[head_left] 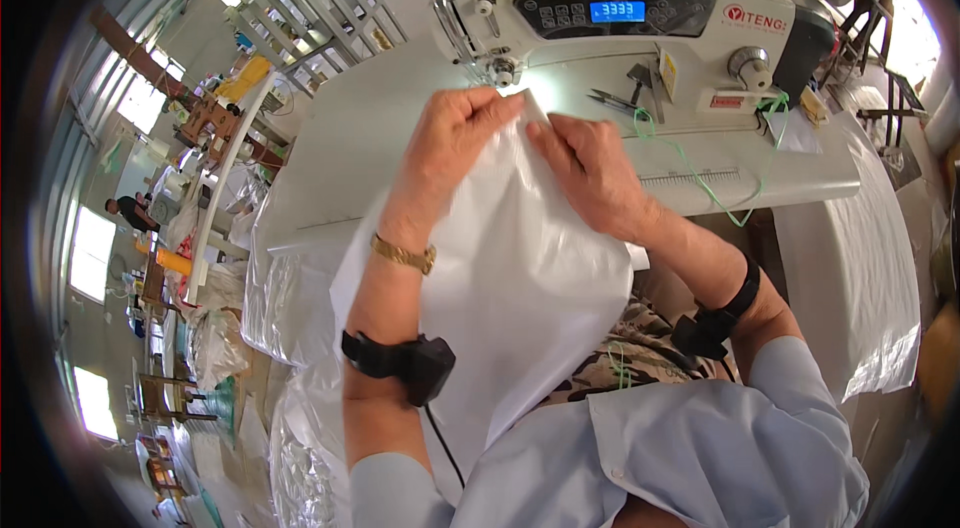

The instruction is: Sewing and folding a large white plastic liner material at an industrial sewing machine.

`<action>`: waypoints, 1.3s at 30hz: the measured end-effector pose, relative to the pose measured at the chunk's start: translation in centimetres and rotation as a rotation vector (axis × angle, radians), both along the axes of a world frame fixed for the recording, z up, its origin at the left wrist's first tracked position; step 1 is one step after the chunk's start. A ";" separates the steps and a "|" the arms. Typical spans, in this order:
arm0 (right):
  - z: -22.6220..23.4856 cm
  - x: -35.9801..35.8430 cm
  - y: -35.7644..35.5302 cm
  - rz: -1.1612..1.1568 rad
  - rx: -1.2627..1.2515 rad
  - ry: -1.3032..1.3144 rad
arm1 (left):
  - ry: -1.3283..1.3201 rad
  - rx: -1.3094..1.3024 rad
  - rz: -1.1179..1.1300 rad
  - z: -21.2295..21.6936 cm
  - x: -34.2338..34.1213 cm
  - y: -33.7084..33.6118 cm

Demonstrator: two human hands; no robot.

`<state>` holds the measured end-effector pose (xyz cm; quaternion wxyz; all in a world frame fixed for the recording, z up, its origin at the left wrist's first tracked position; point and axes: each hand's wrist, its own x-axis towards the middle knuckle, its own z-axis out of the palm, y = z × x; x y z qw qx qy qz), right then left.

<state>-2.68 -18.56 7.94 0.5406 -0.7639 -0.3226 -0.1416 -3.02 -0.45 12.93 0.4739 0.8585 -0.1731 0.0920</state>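
Observation:
My left hand (457, 135) and my right hand (592, 164) both pinch the upper edge of a white plastic sheet (490, 258), close in front of the needle area of a white sewing machine (620, 58). Between the hands the edge rises to a narrow folded tip. From there the sheet hangs down over the table's front edge and across my lap. The machine's lamp lights the spot just beyond my fingertips. The needle and presser foot are mostly hidden behind my hands.
Thread snips (619, 101) and small dark tools lie right of my hands, beside a loose green cord (715, 198). More white sheeting (850, 258) hangs at the right end of the sewing table (350, 148). A person (133, 212) is far off at left, near racks and benches.

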 end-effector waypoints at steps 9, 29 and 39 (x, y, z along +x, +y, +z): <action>0.1 3.4 2.8 -0.232 -0.847 -0.368 | 0.328 -0.089 -0.019 -1.9 6.5 2.9; -8.4 12.2 2.4 0.056 -0.369 -0.220 | 0.172 0.452 0.091 -12.6 12.8 4.3; -8.9 12.9 3.1 0.131 -0.496 -0.431 | -0.185 0.720 0.432 -11.4 10.8 2.8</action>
